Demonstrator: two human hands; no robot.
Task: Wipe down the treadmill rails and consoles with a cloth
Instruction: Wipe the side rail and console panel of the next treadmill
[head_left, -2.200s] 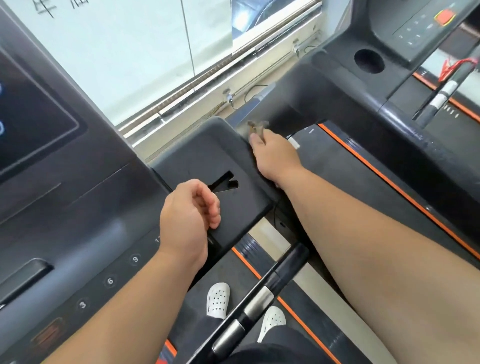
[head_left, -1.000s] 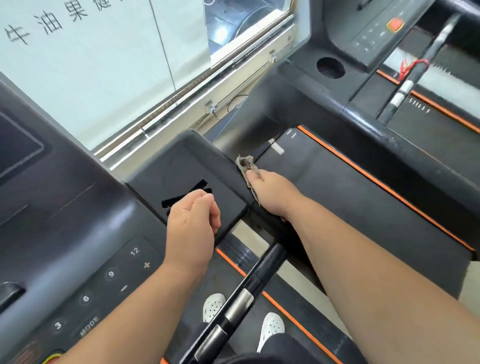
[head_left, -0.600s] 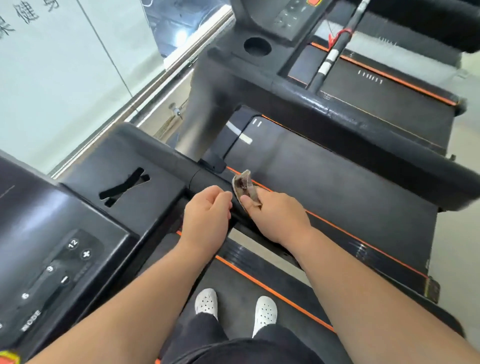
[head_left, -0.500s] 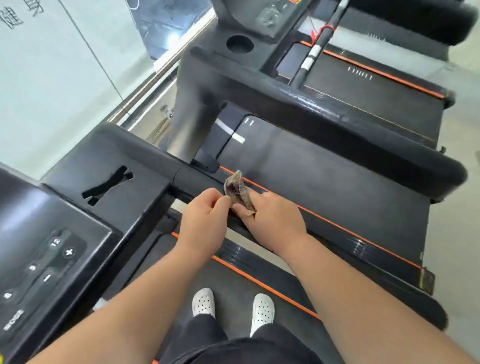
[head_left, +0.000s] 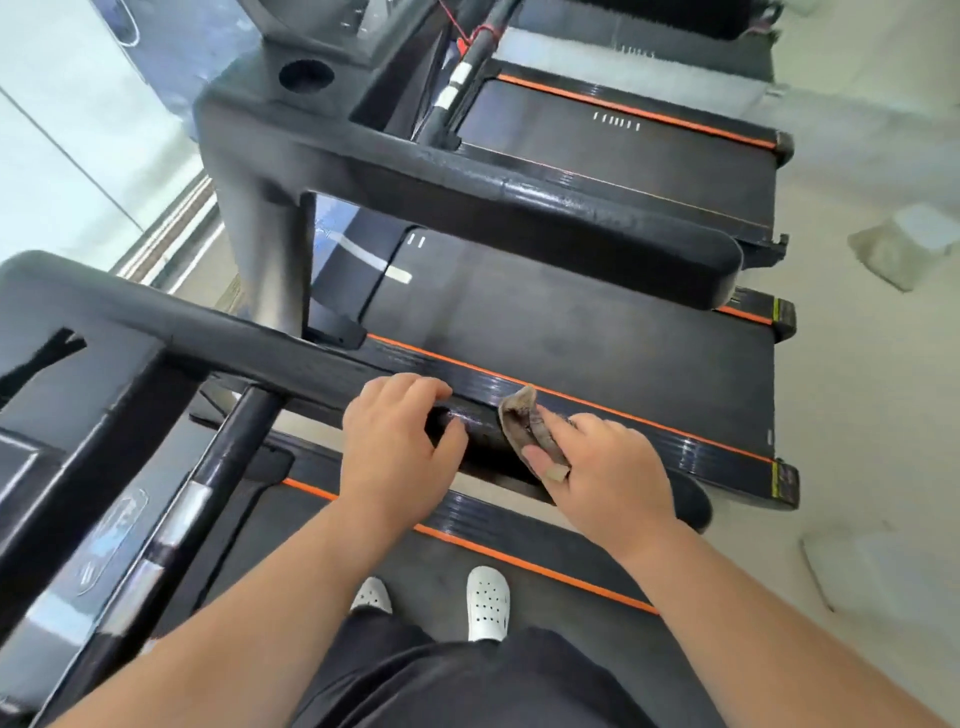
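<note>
Grip, our right hand (head_left: 608, 467): thumb and fingers pinch the cloth (head_left: 522, 418), bunched against the near rail (head_left: 249, 345); left hand (head_left: 395, 447) curls round that rail just beside it; we judge the cloth light, soft, limp, best wadded in the palm; rail stiff, glossy, likely slick; the left hand blocks strokes toward the console (head_left: 104, 374); neighbouring treadmill's rail (head_left: 519, 218) lies well apart.

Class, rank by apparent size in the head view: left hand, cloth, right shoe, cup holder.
1. left hand.
2. cloth and right shoe: look alike, and the cloth lies partly under the right hand, so unranked.
3. cup holder: smallest, though farthest away.
</note>
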